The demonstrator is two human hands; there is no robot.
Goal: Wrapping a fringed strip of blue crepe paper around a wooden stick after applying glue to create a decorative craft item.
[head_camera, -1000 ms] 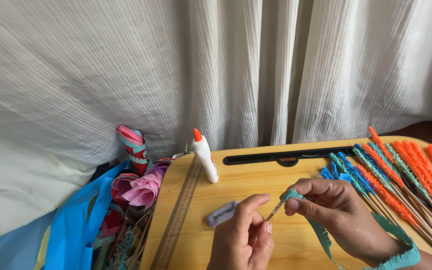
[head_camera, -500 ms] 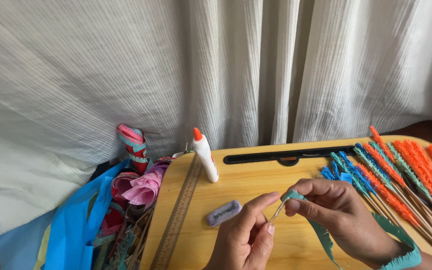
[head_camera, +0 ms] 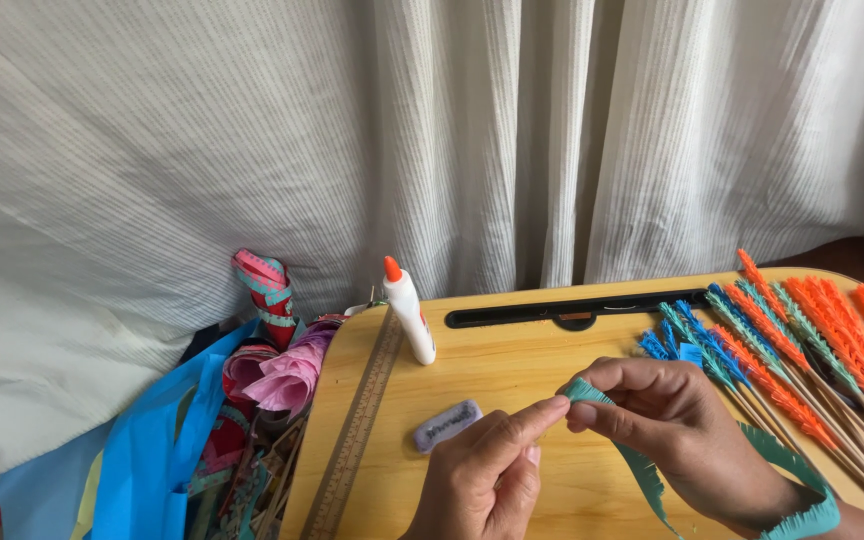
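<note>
Teal fringed paper strip (head_camera: 642, 470), pinched between left hand (head_camera: 487, 475), right hand (head_camera: 667, 430)

Fringed teal paper strip (head_camera: 642, 470) looking matt; lap desk (head_camera: 512, 370) showing smooth pale wood; glue bottle (head_camera: 409, 315) gleaming glossy plastic.

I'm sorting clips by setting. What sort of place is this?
Probably a home craft spot: a wooden lap tray set against a white curtain, with a glue bottle, finished fringed paper sticks and a heap of coloured paper. Both hands work a teal strip.
</note>
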